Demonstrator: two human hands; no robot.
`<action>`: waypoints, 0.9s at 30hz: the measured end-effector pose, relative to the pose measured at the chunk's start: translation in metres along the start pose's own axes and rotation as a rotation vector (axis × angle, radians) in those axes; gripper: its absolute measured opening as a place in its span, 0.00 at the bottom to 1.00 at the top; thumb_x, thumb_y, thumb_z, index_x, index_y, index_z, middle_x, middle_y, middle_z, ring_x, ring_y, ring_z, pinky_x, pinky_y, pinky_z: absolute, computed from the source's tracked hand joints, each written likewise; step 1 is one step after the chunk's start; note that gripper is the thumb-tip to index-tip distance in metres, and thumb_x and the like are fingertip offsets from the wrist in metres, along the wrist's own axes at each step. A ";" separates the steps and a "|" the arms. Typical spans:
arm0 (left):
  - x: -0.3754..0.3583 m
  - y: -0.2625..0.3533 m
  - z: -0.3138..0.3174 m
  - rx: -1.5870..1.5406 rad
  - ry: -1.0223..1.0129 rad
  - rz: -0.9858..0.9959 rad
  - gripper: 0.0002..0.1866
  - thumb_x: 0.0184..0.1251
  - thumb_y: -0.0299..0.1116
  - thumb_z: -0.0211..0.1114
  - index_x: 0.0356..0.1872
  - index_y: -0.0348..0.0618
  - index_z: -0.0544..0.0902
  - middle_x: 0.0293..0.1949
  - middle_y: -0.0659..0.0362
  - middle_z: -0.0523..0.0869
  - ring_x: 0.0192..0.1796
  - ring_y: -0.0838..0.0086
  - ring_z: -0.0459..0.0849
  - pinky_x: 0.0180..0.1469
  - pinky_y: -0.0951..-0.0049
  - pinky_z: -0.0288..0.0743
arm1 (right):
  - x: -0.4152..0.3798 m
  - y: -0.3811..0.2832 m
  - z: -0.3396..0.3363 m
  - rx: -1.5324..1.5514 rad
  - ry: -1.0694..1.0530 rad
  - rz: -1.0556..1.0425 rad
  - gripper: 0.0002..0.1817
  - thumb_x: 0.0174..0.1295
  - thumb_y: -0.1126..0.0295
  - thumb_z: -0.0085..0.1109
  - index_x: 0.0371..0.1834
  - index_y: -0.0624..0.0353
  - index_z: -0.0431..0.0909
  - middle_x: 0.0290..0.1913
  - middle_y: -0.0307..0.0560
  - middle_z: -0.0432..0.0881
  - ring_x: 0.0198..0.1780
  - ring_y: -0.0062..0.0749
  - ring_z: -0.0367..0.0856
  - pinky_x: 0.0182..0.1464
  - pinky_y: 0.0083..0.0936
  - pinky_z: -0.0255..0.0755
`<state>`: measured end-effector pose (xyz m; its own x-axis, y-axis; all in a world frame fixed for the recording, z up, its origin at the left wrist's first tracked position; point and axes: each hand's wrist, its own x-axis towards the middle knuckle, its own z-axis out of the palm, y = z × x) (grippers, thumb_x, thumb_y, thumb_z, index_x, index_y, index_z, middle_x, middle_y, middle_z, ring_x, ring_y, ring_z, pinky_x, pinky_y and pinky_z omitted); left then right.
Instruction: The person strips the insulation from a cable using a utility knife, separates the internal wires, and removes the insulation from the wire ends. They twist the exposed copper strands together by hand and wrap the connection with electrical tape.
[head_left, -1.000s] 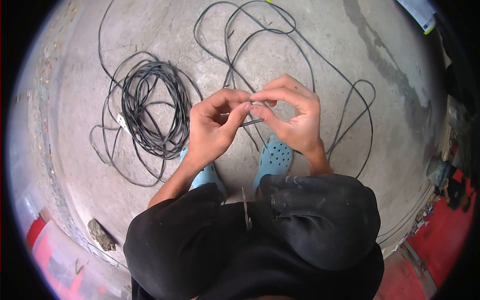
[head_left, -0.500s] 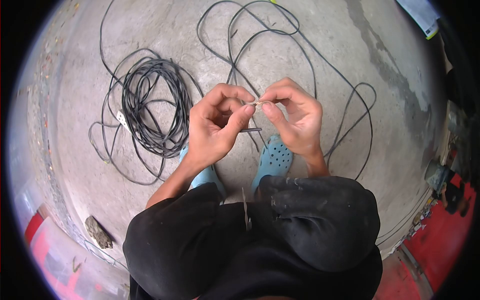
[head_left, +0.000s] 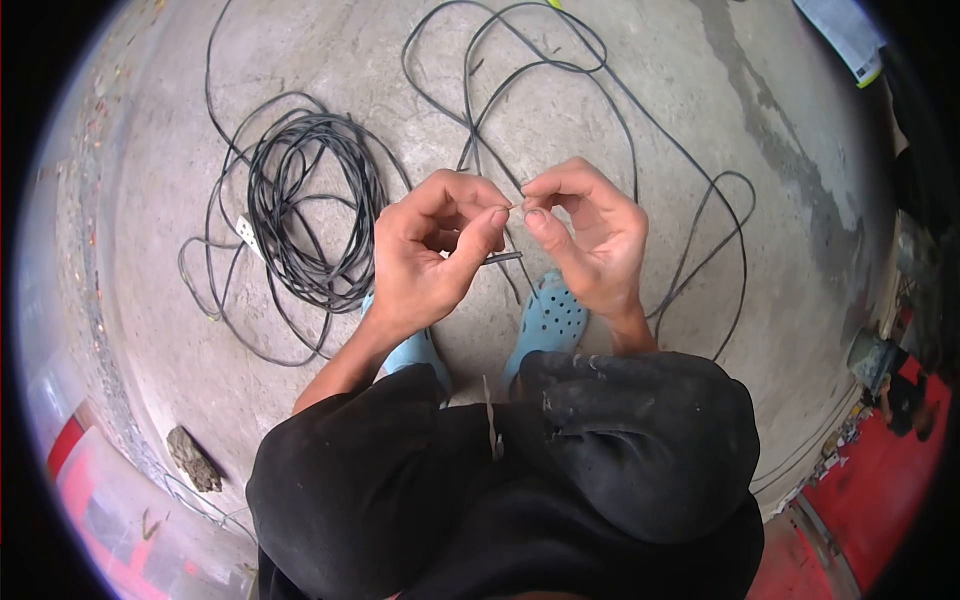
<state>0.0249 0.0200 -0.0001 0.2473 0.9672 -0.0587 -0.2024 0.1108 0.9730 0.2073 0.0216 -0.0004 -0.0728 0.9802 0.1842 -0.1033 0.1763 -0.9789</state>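
Head view, looking down on a squatting person in dark trousers. The left hand and right hand meet near the centre of the frame, each with thumb and forefinger pinched shut on the thin bared strand of a black cable end; the two pinches sit just beside one another, fingertips almost touching. The short insulated stub of that cable end projects toward 3 o'clock from beneath the left thumb, crossing the gap between the palms. The remaining fingers of both hands are curled inward. Below the hands, at 6 o'clock from them, two light blue clogs rest on the concrete floor, the left one largely hidden under the left wrist. At 9 o'clock from the hands lies a coiled bundle of black cable, with a small white plug on its left edge. Loose loops of black cable spread over the floor from 12 o'clock round to 3 o'clock, passing behind the right hand. A dark stone lies at 8 o'clock, well apart from the coil.
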 end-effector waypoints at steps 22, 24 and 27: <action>0.004 -0.008 0.009 0.396 0.054 0.387 0.07 0.65 0.18 0.69 0.39 0.36 0.80 0.30 0.57 0.89 0.27 0.80 0.88 0.28 0.81 0.78 | -0.002 0.005 0.002 -0.043 0.080 0.016 0.07 0.50 0.87 0.69 0.32 0.66 0.85 0.30 0.41 0.83 0.32 0.20 0.80 0.36 0.20 0.73; 0.004 -0.008 0.010 0.349 0.053 0.334 0.07 0.66 0.18 0.68 0.40 0.35 0.79 0.30 0.58 0.89 0.26 0.81 0.87 0.28 0.81 0.78 | -0.002 0.005 0.003 -0.024 0.086 0.027 0.08 0.49 0.87 0.69 0.32 0.66 0.85 0.30 0.41 0.83 0.32 0.20 0.79 0.36 0.19 0.73; 0.004 -0.009 0.009 0.331 0.040 0.294 0.06 0.69 0.19 0.66 0.41 0.35 0.78 0.29 0.59 0.87 0.26 0.84 0.84 0.28 0.81 0.76 | -0.002 0.004 0.007 -0.009 0.085 0.049 0.08 0.50 0.87 0.69 0.31 0.66 0.85 0.30 0.41 0.83 0.32 0.20 0.79 0.36 0.19 0.72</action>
<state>0.0363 0.0211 -0.0073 0.1861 0.9554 0.2294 0.0571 -0.2436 0.9682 0.2005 0.0197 -0.0042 0.0070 0.9917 0.1287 -0.0928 0.1288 -0.9873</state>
